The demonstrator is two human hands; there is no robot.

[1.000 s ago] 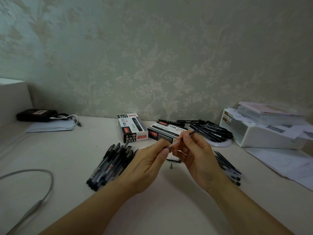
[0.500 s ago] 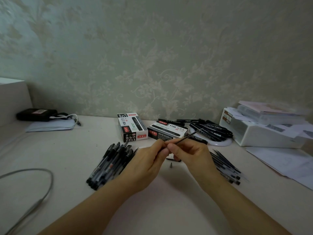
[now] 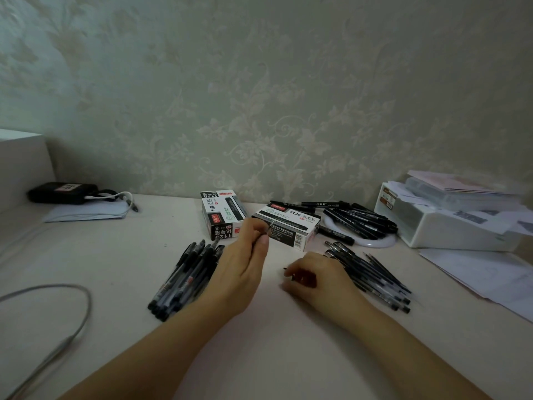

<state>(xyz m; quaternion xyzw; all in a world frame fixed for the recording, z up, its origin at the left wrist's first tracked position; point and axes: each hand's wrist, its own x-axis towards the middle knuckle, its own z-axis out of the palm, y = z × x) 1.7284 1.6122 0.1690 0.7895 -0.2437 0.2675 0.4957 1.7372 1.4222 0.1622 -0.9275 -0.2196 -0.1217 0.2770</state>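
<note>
Our left hand point(image 3: 245, 261) raised by the pen boxes point(image 3: 294, 226), pinching a thin refill point(image 3: 270, 227), our right hand point(image 3: 315, 277) on the table point(image 3: 121, 255), fingers curled at a small black piece point(image 3: 288, 273), grip unclear.

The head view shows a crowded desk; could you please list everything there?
pen refill: one, silver-tipped, pinched in left hand
small part: one, black, on desk, by right hand
capped pens: pile, black, left of hands
uncapped pens: pile, dark, right of hands
pen boxes: two, black-and-white, behind hands
markers: pile, black, on white ring
storage box: one, white, far right
papers: several, white, far right
case: one, black, back left
cable: one, grey, front left
left hand: one, raised, pinching refill
right hand: one, fingers curled, on desk
</note>
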